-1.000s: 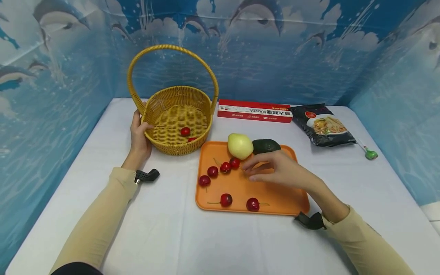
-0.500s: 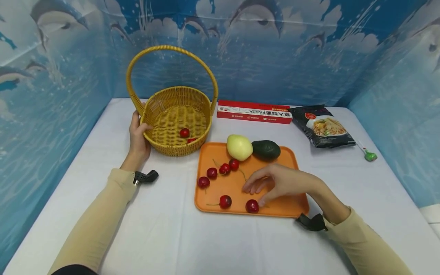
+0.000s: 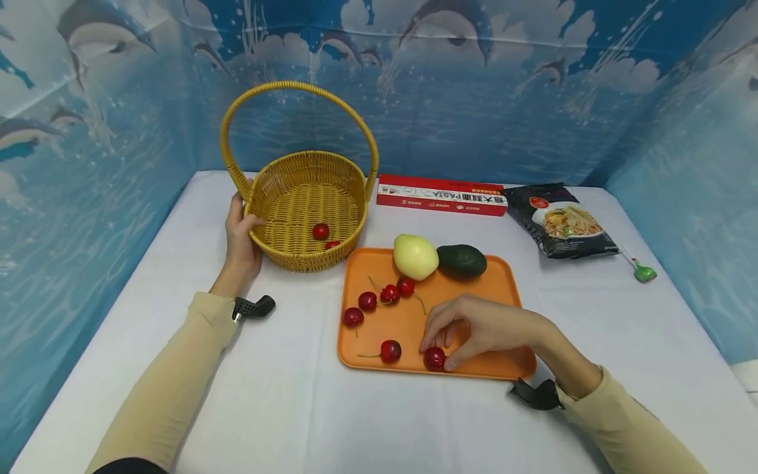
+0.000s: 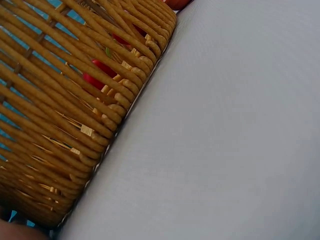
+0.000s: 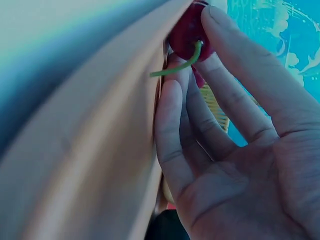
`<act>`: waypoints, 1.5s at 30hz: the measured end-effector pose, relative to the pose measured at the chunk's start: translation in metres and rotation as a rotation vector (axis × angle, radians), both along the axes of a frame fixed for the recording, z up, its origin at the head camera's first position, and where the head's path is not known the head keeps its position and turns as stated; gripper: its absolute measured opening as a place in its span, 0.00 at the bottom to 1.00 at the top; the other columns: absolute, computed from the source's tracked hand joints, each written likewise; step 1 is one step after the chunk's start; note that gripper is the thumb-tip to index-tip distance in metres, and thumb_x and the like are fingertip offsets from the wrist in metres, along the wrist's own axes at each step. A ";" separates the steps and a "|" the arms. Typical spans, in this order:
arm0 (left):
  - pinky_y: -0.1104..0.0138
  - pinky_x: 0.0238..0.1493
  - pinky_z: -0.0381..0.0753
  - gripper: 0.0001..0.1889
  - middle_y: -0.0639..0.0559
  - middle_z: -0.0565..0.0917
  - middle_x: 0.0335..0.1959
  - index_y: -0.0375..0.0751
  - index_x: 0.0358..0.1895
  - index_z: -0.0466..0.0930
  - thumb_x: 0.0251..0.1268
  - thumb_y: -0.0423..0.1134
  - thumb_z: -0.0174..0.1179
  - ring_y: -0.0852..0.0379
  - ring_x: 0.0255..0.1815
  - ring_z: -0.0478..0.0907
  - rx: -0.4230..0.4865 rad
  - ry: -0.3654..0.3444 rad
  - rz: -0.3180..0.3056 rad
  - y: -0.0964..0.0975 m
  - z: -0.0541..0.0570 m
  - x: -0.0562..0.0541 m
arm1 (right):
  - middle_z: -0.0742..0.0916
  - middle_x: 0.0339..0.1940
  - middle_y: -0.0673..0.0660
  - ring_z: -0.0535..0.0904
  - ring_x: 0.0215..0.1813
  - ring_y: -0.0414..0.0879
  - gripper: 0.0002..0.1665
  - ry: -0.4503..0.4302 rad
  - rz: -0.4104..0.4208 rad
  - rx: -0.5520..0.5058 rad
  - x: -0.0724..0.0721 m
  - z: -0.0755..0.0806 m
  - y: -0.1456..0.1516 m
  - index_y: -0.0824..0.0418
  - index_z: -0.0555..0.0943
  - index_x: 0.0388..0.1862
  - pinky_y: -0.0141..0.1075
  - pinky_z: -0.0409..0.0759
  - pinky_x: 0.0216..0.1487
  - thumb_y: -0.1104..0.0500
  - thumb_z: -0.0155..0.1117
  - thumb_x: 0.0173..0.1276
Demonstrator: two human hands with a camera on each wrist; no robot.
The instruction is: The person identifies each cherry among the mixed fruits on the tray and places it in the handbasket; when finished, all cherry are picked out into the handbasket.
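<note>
My left hand (image 3: 239, 240) grips the left rim of a yellow woven basket (image 3: 304, 262), thumb over the inside and fingers outside. Two red cherries (image 3: 320, 231) lie in it. In the left wrist view, red shows through the weave of the basket wall (image 4: 75, 115). Over the front of an orange tray (image 3: 491, 370), my right hand (image 3: 482, 329) pinches a dark red cherry (image 3: 435, 359) between thumb and fingers. The right wrist view shows this cherry (image 5: 187, 37) with its green stem bent outward. Several other stemmed cherries (image 3: 389, 351) lie on the tray's left half.
A yellow-green pear-like fruit (image 3: 416, 257) and a dark green avocado (image 3: 462, 261) sit at the tray's back edge. Behind are a red pasta box (image 3: 441, 195) and a black noodle packet (image 3: 559, 220). A green-wrapped lollipop (image 3: 644, 272) lies at the right.
My right hand has come down from the tray's middle to the front cherry, and its thumb and fingers have closed round it. The left hand and basket stay put.
</note>
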State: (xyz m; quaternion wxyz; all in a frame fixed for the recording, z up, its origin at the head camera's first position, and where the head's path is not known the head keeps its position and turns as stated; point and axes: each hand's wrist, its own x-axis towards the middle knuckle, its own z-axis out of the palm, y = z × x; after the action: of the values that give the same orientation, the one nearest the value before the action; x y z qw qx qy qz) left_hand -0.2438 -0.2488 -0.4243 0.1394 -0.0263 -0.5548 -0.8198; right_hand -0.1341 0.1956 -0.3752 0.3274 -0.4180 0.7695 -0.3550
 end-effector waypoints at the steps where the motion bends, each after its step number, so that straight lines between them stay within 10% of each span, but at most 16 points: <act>1: 0.61 0.73 0.66 0.42 0.45 0.65 0.81 0.49 0.81 0.64 0.59 0.22 0.41 0.46 0.78 0.63 0.002 0.001 -0.001 0.001 -0.001 0.000 | 0.89 0.50 0.44 0.84 0.48 0.45 0.20 0.005 -0.002 0.002 0.001 0.000 0.000 0.44 0.90 0.55 0.37 0.84 0.52 0.49 0.80 0.63; 20: 0.62 0.72 0.67 0.42 0.45 0.65 0.80 0.49 0.81 0.62 0.60 0.22 0.40 0.46 0.78 0.63 -0.007 -0.017 -0.002 0.001 -0.006 0.002 | 0.89 0.53 0.40 0.83 0.54 0.40 0.20 0.059 -0.017 -0.028 0.007 -0.004 -0.007 0.42 0.88 0.59 0.40 0.82 0.61 0.48 0.76 0.68; 45: 0.62 0.71 0.67 0.42 0.46 0.66 0.80 0.50 0.80 0.65 0.58 0.24 0.41 0.47 0.77 0.63 -0.021 -0.003 0.001 0.000 0.000 -0.002 | 0.88 0.59 0.43 0.82 0.61 0.43 0.25 0.087 -0.318 -0.186 0.001 0.002 -0.008 0.45 0.86 0.65 0.40 0.84 0.62 0.56 0.75 0.69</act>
State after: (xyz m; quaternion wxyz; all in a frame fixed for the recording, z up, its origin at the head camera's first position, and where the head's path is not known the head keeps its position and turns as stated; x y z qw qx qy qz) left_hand -0.2459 -0.2486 -0.4243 0.1388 -0.0260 -0.5637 -0.8138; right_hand -0.1332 0.1876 -0.3731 0.1936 -0.3346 0.8032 -0.4533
